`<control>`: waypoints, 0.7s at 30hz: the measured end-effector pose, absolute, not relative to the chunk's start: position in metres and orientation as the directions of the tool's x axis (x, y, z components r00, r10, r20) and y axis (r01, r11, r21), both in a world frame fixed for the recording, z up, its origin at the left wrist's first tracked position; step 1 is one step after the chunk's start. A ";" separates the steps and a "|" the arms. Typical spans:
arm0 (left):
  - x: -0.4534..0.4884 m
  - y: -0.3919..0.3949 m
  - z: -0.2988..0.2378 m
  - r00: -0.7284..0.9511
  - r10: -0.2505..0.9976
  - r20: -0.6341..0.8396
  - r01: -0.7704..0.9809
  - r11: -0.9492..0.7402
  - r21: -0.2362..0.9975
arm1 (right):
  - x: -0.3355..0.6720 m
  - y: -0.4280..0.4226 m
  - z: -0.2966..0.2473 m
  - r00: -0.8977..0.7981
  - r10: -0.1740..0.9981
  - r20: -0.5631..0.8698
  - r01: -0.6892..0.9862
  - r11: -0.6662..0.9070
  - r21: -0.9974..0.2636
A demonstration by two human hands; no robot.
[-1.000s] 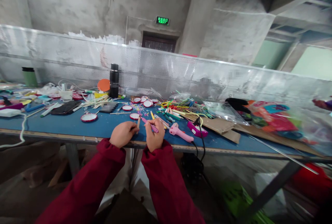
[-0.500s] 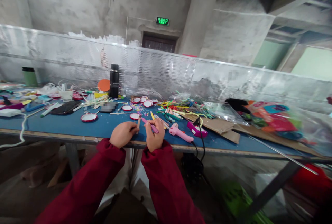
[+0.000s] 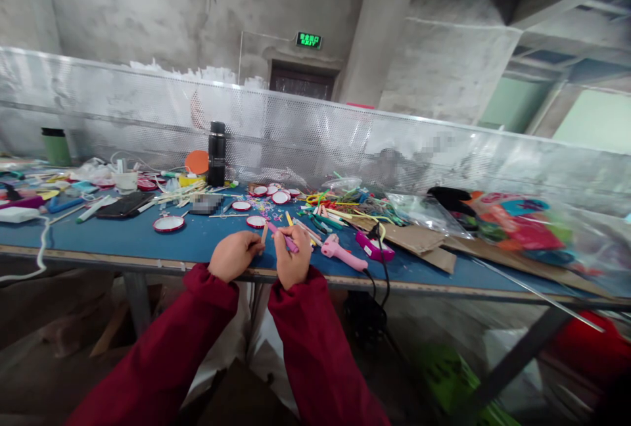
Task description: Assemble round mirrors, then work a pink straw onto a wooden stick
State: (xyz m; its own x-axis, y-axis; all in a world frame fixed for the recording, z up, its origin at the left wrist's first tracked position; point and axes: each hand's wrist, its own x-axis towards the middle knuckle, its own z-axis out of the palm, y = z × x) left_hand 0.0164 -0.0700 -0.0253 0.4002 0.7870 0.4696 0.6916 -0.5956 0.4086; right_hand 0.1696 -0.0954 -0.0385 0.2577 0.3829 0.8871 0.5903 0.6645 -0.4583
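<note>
Over the front edge of the blue table [image 3: 197,242], my left hand [image 3: 231,255] pinches a short, flat tan stick [image 3: 264,234] that stands nearly upright. My right hand [image 3: 293,260] is closed around a pink, pen-shaped tool [image 3: 290,242], its tip pointing at the stick. Whether the tip touches the stick is too small to tell. Just beyond both hands lies a red-rimmed white lid [image 3: 256,221]. A pink glue gun [image 3: 345,255] with a black cord rests right of my right hand, beside a purple box [image 3: 375,247].
Several more lids, including one at left [image 3: 169,223], lie among tiny coloured rings. A black bottle [image 3: 217,155] stands behind them. Coloured stems [image 3: 340,206], cardboard [image 3: 411,238] and a bag with colourful contents [image 3: 522,222] spread rightward. A thin rod [image 3: 537,294] juts past the table edge.
My right hand and the pink pen-shaped tool have shifted very slightly left. My left hand and the stick look unmoved.
</note>
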 end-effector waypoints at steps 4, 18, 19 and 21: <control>0.016 -0.069 -0.026 0.411 0.779 0.474 0.687 -0.606 0.402 | 0.171 -0.095 -0.040 0.297 0.371 0.880 0.562 0.677 -0.475; 0.016 -0.068 -0.026 0.411 0.784 0.465 0.689 -0.601 0.406 | 0.171 -0.094 -0.042 0.287 0.370 0.884 0.567 0.678 -0.468; 0.016 -0.068 -0.026 0.410 0.784 0.466 0.688 -0.602 0.407 | 0.171 -0.094 -0.042 0.276 0.375 0.885 0.572 0.676 -0.464; 0.016 -0.068 -0.027 0.402 0.782 0.476 0.689 -0.601 0.405 | 0.171 -0.094 -0.041 0.267 0.379 0.886 0.584 0.668 -0.462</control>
State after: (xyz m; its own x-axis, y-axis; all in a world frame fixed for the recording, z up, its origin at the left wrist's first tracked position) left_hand 0.0159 -0.0684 -0.0267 0.4025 0.7821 0.4758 0.6892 -0.6009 0.4047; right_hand 0.1711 -0.0938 -0.0413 0.2674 0.3789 0.8860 0.5841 0.6675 -0.4618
